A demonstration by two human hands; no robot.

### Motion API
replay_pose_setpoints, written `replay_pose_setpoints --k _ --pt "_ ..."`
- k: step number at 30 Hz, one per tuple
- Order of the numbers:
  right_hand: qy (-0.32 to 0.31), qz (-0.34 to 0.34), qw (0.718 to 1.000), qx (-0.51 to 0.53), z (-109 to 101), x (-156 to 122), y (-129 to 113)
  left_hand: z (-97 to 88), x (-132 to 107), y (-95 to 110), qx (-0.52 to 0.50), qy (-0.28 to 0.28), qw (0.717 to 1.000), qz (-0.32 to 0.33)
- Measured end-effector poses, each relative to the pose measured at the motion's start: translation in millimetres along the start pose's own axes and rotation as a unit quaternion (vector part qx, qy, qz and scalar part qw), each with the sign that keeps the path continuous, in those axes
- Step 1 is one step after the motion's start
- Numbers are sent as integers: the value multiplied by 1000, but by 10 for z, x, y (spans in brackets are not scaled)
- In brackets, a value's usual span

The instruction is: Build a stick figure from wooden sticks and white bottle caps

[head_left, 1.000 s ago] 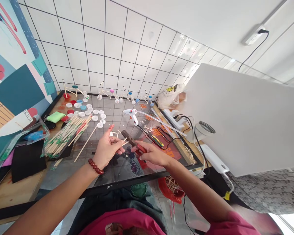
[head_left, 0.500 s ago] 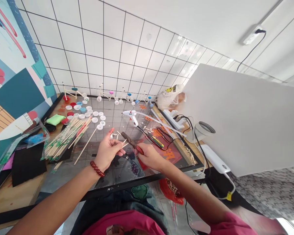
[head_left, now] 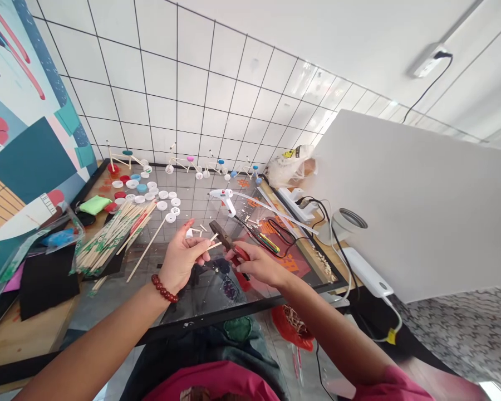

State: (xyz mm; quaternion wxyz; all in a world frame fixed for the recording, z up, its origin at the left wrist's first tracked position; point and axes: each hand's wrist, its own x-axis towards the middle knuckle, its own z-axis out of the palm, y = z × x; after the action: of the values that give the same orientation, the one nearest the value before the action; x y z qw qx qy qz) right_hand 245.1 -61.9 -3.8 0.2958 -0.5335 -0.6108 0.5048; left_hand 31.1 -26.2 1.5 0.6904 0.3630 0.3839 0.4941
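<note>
My left hand (head_left: 183, 255) pinches a short wooden stick (head_left: 214, 244) between thumb and fingers, and a red bead bracelet (head_left: 164, 288) circles that wrist. My right hand (head_left: 254, 264) grips red-handled pliers (head_left: 226, 240), whose dark metal jaws point up and left, right beside the stick. Whether the jaws bite the stick is hidden at this angle. Small wooden offcuts (head_left: 196, 230) lie on the glass-topped grid mat (head_left: 192, 234) just beyond my left fingertips.
A white glue gun (head_left: 224, 200) lies beyond the hands. At left are white and coloured bottle caps (head_left: 162, 200) and a bundle of wooden sticks (head_left: 117, 234). Small stick-and-cap bicycle models (head_left: 187, 164) stand along the tiled wall (head_left: 192, 100). Cables and a power strip (head_left: 296, 203) lie at right.
The pliers have tilted more upright, with the jaws a little higher, and my right hand has shifted on the handles. My left hand stays nearly in place with the stick.
</note>
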Motion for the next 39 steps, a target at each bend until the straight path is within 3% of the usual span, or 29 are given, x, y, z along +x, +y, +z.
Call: replay_pose_setpoints --k 7,22,34,39 --pt "-7 10 999 39 17 3 14 -1 17 5 -6 9 1000 -5" --pt "-17 -20 1000 8 52 5 -50 9 36 0 -2 22 1000 -20" --pt "22 -45 992 -118 56 40 14 -39 86 -36 16 6 1000 -15" --pt "-2 -21 999 -35 67 29 -15 -42 75 -33 6 10 1000 -11"
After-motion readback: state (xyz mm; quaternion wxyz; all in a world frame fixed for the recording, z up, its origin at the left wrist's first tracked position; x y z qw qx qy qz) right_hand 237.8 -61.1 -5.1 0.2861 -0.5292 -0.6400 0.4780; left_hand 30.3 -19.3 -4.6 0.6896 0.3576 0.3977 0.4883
